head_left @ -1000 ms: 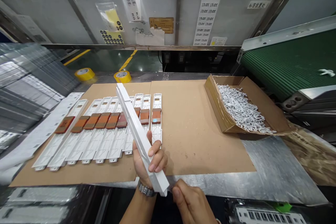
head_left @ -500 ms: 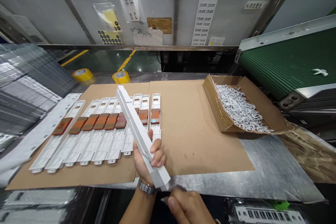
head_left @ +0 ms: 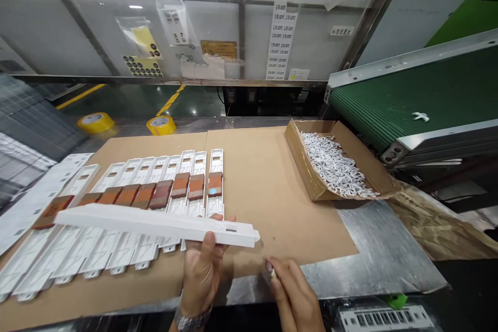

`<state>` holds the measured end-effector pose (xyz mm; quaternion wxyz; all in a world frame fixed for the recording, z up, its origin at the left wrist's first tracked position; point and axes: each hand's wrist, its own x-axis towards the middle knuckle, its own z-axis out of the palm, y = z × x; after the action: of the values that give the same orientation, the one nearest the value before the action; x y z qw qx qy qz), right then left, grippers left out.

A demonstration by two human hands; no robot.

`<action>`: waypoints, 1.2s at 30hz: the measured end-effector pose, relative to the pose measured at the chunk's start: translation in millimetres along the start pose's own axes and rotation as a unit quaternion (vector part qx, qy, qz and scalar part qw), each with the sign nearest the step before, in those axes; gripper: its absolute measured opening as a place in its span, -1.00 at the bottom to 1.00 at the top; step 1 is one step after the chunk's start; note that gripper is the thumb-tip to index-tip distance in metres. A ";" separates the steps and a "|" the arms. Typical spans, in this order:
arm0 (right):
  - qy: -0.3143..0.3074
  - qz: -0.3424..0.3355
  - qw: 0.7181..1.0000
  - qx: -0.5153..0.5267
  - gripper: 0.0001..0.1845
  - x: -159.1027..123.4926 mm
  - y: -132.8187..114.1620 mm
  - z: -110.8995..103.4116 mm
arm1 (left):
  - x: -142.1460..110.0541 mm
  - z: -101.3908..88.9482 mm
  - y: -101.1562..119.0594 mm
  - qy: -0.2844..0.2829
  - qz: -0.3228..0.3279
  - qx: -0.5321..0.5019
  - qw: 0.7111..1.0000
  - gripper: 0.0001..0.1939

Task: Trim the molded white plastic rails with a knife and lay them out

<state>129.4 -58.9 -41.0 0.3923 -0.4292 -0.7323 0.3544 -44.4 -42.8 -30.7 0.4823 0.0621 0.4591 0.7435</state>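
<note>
My left hand [head_left: 203, 270] grips a long white plastic strip [head_left: 155, 223] near its right end and holds it level, crosswise above the front ends of a row of white strips [head_left: 128, 202] with brown pads [head_left: 155, 193] laid side by side on the cardboard sheet [head_left: 268, 187]. My right hand [head_left: 293, 295] is low at the front edge, just right of the left hand, its fingers pinched on a small pale piece that I cannot make out.
An open cardboard box [head_left: 373, 166] of small white parts [head_left: 334, 166] lies at the right. A green conveyor belt [head_left: 412, 98] rises beyond it. Two yellow tape rolls [head_left: 160, 125] sit at the back left. More white strips [head_left: 23, 212] lie at the left.
My left hand has swung the white strip from pointing away from me to lying level, left to right. The view has shifted right and up. My right hand has moved slightly forward.
</note>
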 end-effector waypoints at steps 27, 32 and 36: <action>0.054 -0.088 0.969 -0.225 -0.67 -6.5 12.3 20.1 | -10.8 6.5 8.7 0.031 -0.010 0.047 0.998 -0.41; 0.049 -0.086 0.967 -0.235 -0.65 -5.8 15.9 14.8 | -9.2 6.1 9.0 0.048 -0.022 0.045 0.998 -0.39; 0.047 -0.055 0.971 -0.226 -0.67 -1.4 24.5 5.3 | -10.4 8.4 11.3 0.071 -0.026 0.054 0.996 -0.38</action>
<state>133.9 -51.8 -64.7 0.3376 -0.4822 -0.7967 0.1369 -41.9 -46.9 -13.9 0.4635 0.0226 0.5331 0.7074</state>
